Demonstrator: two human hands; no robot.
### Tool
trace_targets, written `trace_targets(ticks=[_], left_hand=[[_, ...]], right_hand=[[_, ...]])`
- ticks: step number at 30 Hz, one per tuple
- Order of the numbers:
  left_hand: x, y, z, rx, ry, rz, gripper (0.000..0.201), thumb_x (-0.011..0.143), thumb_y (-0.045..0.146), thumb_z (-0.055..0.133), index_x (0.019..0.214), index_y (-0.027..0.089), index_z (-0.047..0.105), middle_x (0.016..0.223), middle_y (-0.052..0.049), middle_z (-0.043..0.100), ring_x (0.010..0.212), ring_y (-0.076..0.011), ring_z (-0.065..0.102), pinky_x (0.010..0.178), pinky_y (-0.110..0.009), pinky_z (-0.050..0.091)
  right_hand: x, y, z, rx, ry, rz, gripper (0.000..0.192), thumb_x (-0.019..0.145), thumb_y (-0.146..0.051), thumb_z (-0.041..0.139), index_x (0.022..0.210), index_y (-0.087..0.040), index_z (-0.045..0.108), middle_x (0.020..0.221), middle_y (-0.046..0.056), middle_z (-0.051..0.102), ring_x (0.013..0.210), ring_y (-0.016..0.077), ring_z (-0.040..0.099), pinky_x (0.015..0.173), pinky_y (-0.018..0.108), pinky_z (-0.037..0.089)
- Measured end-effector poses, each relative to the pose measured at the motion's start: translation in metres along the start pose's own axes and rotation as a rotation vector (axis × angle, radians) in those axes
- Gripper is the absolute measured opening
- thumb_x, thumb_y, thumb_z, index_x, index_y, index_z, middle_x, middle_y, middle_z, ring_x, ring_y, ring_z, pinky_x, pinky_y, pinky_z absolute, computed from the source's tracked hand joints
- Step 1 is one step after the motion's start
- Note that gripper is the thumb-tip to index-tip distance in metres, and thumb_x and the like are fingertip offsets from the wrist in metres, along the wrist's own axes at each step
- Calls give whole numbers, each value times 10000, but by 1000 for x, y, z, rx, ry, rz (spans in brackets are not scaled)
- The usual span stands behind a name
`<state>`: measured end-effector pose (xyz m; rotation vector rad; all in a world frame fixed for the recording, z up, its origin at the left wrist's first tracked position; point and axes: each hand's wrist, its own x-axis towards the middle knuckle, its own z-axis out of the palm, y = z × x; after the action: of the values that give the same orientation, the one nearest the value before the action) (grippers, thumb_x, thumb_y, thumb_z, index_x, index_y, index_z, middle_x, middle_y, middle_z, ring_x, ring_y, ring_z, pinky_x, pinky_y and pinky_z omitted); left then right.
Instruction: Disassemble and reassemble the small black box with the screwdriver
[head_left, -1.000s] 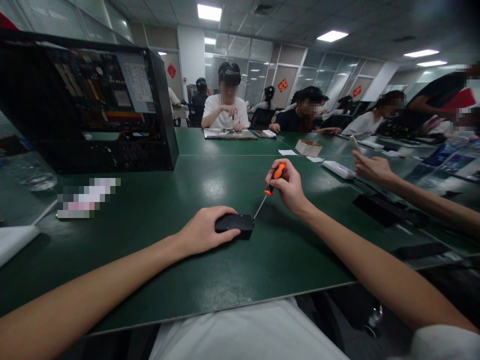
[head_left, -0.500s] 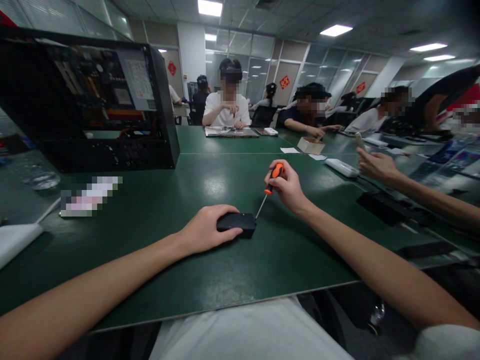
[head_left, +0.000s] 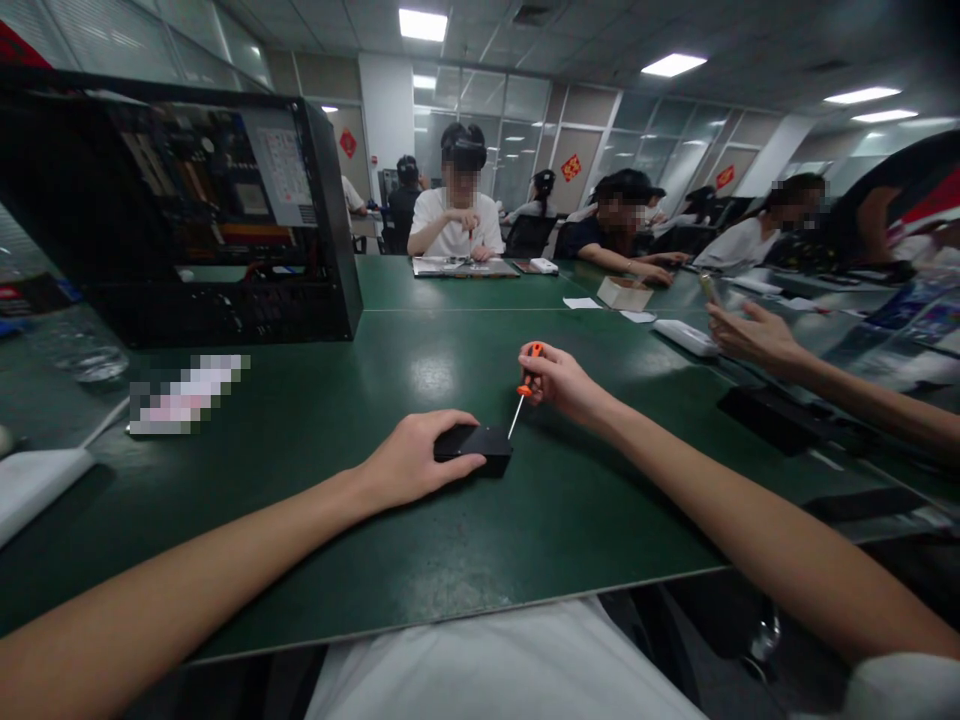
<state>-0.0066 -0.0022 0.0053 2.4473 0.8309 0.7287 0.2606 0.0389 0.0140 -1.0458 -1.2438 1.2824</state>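
Note:
A small flat black box (head_left: 481,446) lies on the green table (head_left: 450,540) in front of me. My left hand (head_left: 411,462) rests on its left side and pins it down. My right hand (head_left: 564,382) grips an orange-handled screwdriver (head_left: 526,379) by the handle. The thin shaft slants down to the left, and its tip meets the box's upper right corner.
An open black computer case (head_left: 187,200) stands at the back left, with a clear bottle (head_left: 75,350) and a white pad (head_left: 30,485) further left. On the right another person's hand (head_left: 750,335) holds a phone above black flat parts (head_left: 780,420). Several people sit at the far end.
My right hand has dropped and turned, so the screwdriver handle sits lower and less of it shows. The left hand and the box have stayed put.

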Motion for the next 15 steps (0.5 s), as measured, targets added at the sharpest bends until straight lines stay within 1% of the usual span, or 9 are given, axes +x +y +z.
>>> trace_targets(ticks=[3,7,9,12,15], left_hand=[[0,0,0,-3,-2,8,379,900,399,712,1205,178,676,1121,-73,755,969,-242,710,888,-334,540],[0,0,0,-4,-10,30,392,900,401,714,1210,164,673,1125,-81,752,976,-241,706,886,-329,528],[0,0,0,-7,-24,44,396,897,397,719,1207,154,673,1121,-85,752,975,-241,705,877,-325,521],[1,1,-1,-15,-44,55,391,896,386,721,1204,151,673,1098,-81,753,950,-234,702,841,-312,516],[2,1,0,-24,-43,53,393,889,385,730,1202,156,672,1091,-76,753,936,-228,699,839,-308,512]], right_hand=[[1,4,2,33,8,71,489,662,-471,869,904,-206,537,606,-65,568,466,64,492,411,183,413],[-1,14,8,44,-56,165,491,676,-466,872,928,-198,547,619,-51,589,473,72,518,428,190,436],[-2,17,11,65,-95,201,493,687,-465,866,961,-197,556,616,-52,590,461,72,506,426,195,426],[-3,18,13,102,-143,240,483,712,-456,851,1011,-194,576,598,-58,582,431,69,471,418,202,399],[-4,17,13,129,-167,277,419,765,-418,822,1033,-188,597,594,-49,592,443,80,498,441,208,416]])
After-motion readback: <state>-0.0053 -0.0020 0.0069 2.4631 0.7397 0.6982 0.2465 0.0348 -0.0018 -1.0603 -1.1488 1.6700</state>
